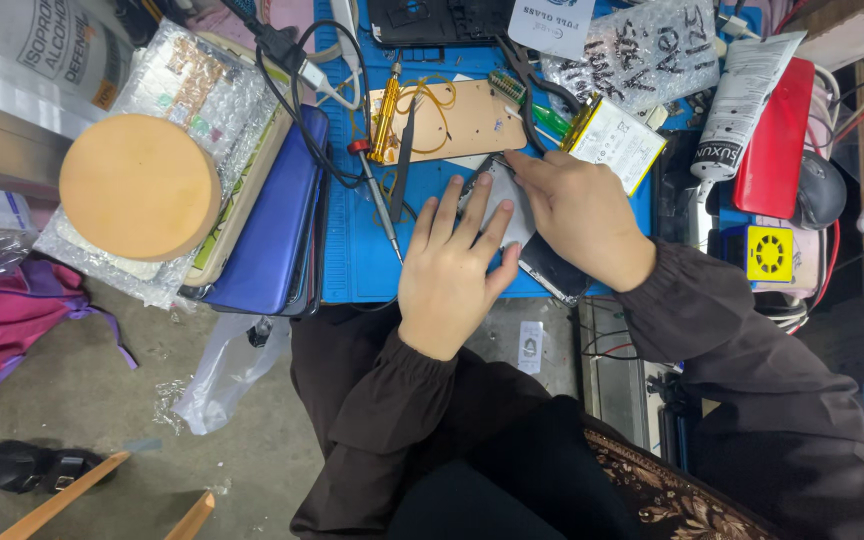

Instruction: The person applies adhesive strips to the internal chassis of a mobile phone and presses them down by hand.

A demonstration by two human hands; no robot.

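My left hand (449, 265) lies flat with fingers spread on an opened phone (508, 205) that rests on a blue work mat (357, 250). My right hand (577, 212) presses on the phone's upper part, the fingers pinched on a thin metal tool (500, 162) whose tip touches the phone's top edge. A dark glass panel (552, 270) sticks out from under the right hand. A flat battery pack (616, 140) lies just above the right hand.
A tan board (477, 120) with a gold screwdriver (386, 125) and tweezers sits behind the phone. A round tan disc (139, 185) on bubble wrap, a blue case (270, 230), a red case (777, 140), a white tube (742, 105) and a yellow box (770, 252) crowd the bench.
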